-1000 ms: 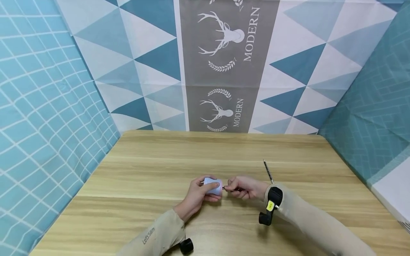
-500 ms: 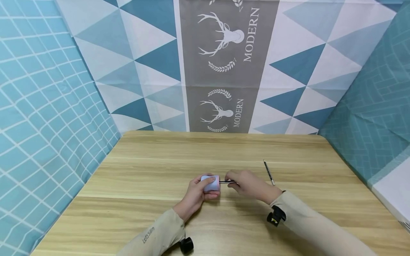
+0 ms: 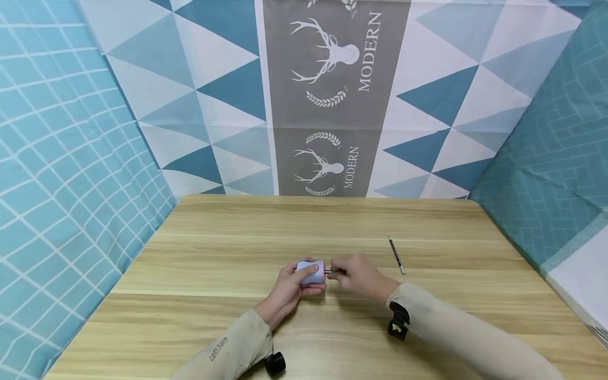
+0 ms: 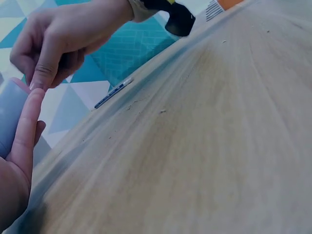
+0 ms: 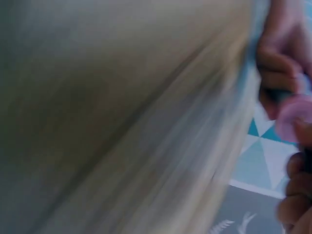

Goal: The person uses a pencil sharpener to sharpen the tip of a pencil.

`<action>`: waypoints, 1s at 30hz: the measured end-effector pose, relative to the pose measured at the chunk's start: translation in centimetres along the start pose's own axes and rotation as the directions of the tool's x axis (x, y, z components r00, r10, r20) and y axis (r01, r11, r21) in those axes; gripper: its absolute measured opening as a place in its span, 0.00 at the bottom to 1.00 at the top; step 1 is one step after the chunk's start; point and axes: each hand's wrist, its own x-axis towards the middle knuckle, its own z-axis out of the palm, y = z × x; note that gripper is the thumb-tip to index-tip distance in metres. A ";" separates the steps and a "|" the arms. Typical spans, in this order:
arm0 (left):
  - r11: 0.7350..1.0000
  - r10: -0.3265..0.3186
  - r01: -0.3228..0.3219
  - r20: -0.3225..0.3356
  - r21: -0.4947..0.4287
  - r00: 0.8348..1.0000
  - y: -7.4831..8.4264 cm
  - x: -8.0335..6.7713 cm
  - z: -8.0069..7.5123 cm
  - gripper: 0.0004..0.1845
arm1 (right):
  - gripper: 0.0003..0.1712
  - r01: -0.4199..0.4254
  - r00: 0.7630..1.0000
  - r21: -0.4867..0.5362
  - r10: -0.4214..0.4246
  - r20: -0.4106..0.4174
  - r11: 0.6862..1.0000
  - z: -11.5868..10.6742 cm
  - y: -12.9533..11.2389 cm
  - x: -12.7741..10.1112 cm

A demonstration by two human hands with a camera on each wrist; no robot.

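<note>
My left hand [image 3: 287,290] holds a small light-blue and pink pencil sharpener [image 3: 317,276], thumb laid across its side. The sharpener lies sideways, its pink end [image 5: 287,119] facing my right hand [image 3: 361,274]. A dark pencil [image 3: 328,271] sticks out of that end, and my right thumb and fingers pinch it close to the opening. Most of the pencil is hidden by the right hand. From the left wrist, the blue body [image 4: 9,114] shows at the left edge, my right fingertips right at its rim.
A second dark pencil with a white end [image 3: 397,256] lies on the wooden table [image 3: 214,237], beyond my right wrist. Small crumbs [image 4: 163,111] dot the tabletop. A patterned cloth [image 3: 328,105] hangs behind the table, and a white object [image 3: 581,279] stands at its right edge.
My right hand has turned over on the pencil, shifted away from the sharpener, then come back close to it. The left hand and sharpener have moved slightly left.
</note>
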 end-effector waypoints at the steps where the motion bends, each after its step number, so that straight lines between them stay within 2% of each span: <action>1: 1.000 -0.001 0.001 -0.005 0.004 1.000 0.0 0.0 0.0 0.10 | 0.15 -0.116 0.993 0.103 0.113 0.032 0.988 -0.1 -0.3 0.1; 2: 1.000 -0.001 0.001 -0.008 0.009 1.000 -0.1 0.0 0.0 0.10 | 0.16 -0.230 0.973 0.190 0.219 0.079 0.954 -0.2 -0.5 0.3; 3: 1.000 0.000 0.000 -0.006 0.014 1.000 -0.1 0.0 0.0 0.11 | 0.16 -0.337 0.941 0.280 0.310 0.137 0.899 -0.5 -0.7 0.4; 5: 1.000 0.001 -0.001 0.007 0.022 1.000 -0.1 0.0 -0.1 0.14 | 0.17 -0.508 0.861 0.430 0.436 0.261 0.746 -0.8 -0.5 0.6; 6: 1.000 0.004 -0.004 0.016 0.029 1.000 -0.1 0.0 -0.1 0.16 | 0.18 -0.577 0.817 0.488 0.475 0.328 0.655 -0.9 -0.3 0.6; 7: 0.999 0.006 -0.007 0.026 0.034 1.000 -0.1 0.0 -0.1 0.18 | 0.18 -0.641 0.766 0.537 0.498 0.406 0.549 -1.1 0.0 0.6; 9: 0.998 0.015 -0.017 0.050 0.052 0.999 -0.1 -0.1 -0.1 0.22 | 0.18 -0.743 0.658 0.593 0.502 0.562 0.310 -1.2 0.6 0.6; 10: 0.998 0.018 -0.022 0.061 0.063 0.998 -0.1 -0.1 -0.1 0.23 | 0.18 -0.777 0.610 0.594 0.486 0.626 0.210 -1.3 0.8 0.6; 11: 0.997 0.021 -0.026 0.067 0.071 0.998 -0.1 -0.1 0.0 0.24 | 0.18 -0.801 0.570 0.584 0.463 0.679 0.131 -1.3 1.1 0.6; 12: 0.997 0.024 -0.029 0.071 0.076 0.997 -0.1 -0.1 0.0 0.25 | 0.17 -0.819 0.541 0.569 0.438 0.718 0.078 -1.3 1.2 0.6; 13: 0.996 0.026 -0.032 0.074 0.080 0.997 -0.1 -0.1 -0.1 0.25 | 0.17 -0.829 0.524 0.557 0.416 0.743 0.050 -1.3 1.3 0.6; 14: 0.996 0.029 -0.036 0.075 0.086 0.997 -0.1 -0.1 -0.1 0.25 | 0.16 -0.829 0.527 0.557 0.411 0.744 0.054 -1.4 1.4 0.6; 15: 0.995 0.031 -0.038 0.073 0.088 0.997 -0.1 -0.1 -0.1 0.25 | 0.16 -0.820 0.549 0.563 0.416 0.725 0.101 -1.4 1.4 0.6; 16: 0.995 0.031 -0.037 0.070 0.087 0.997 -0.1 0.0 -0.1 0.25 | 0.15 -0.804 0.581 0.570 0.426 0.694 0.169 -1.5 1.3 0.6; 17: 0.996 0.030 -0.036 0.064 0.084 0.998 -0.1 0.0 0.0 0.24 | 0.13 -0.777 0.625 0.575 0.434 0.649 0.258 -1.6 1.2 0.6; 18: 0.996 0.029 -0.034 0.058 0.079 0.998 -0.1 0.0 0.0 0.22 | 0.10 -0.732 0.681 0.565 0.435 0.589 0.381 -1.7 1.1 0.6; 19: 0.997 0.029 -0.033 0.053 0.074 0.998 -0.1 0.0 0.0 0.21 | 0.09 -0.667 0.744 0.531 0.422 0.519 0.522 -1.8 0.9 0.5; 20: 0.997 0.028 -0.031 0.045 0.067 0.999 -0.1 0.0 0.1 0.19 | 0.07 -0.575 0.810 0.471 0.384 0.444 0.669 -2.0 0.7 0.4; 21: 0.998 0.026 -0.029 0.039 0.059 0.999 -0.1 0.0 0.1 0.18 | 0.06 -0.455 0.872 0.384 0.315 0.374 0.804 -2.1 0.6 0.3; 22: 0.998 0.025 -0.026 0.034 0.051 0.999 -0.1 0.0 0.1 0.17 | 0.05 -0.317 0.923 0.280 0.227 0.312 0.906 -2.2 0.4 0.2; 23: 0.999 0.023 -0.024 0.028 0.042 0.999 -0.1 0.0 0.1 0.16 | 0.07 -0.168 0.959 0.163 0.123 0.254 0.972 -2.3 0.3 0.1; 24: 0.999 0.022 -0.023 0.024 0.033 0.999 -0.1 0.0 0.2 0.15 | 0.09 -0.017 0.979 0.027 0.011 0.205 0.999 -2.4 0.3 0.0; 25: 0.999 0.021 -0.021 0.020 0.026 1.000 0.0 0.0 0.2 0.14 | 0.10 0.118 0.980 -0.096 -0.101 0.169 0.988 -2.3 0.2 -0.1; 26: 1.000 0.018 -0.019 0.018 0.021 1.000 0.0 0.0 0.2 0.13 | 0.11 0.229 0.969 -0.200 -0.203 0.139 0.953 -2.3 0.2 -0.1; 27: 1.000 0.017 -0.017 0.017 0.014 1.000 0.0 -0.1 0.2 0.13 | 0.11 0.309 0.951 -0.296 -0.287 0.115 0.904 -2.1 0.2 -0.2; 28: 1.000 0.014 -0.015 0.015 0.007 1.000 0.1 -0.1 0.3 0.12 | 0.11 0.360 0.931 -0.374 -0.351 0.095 0.855 -2.0 0.2 -0.2; 30: 1.000 0.012 -0.012 0.015 -0.004 1.000 0.1 -0.1 0.3 0.10 | 0.13 0.408 0.897 -0.491 -0.437 0.060 0.770 -1.5 0.4 -0.2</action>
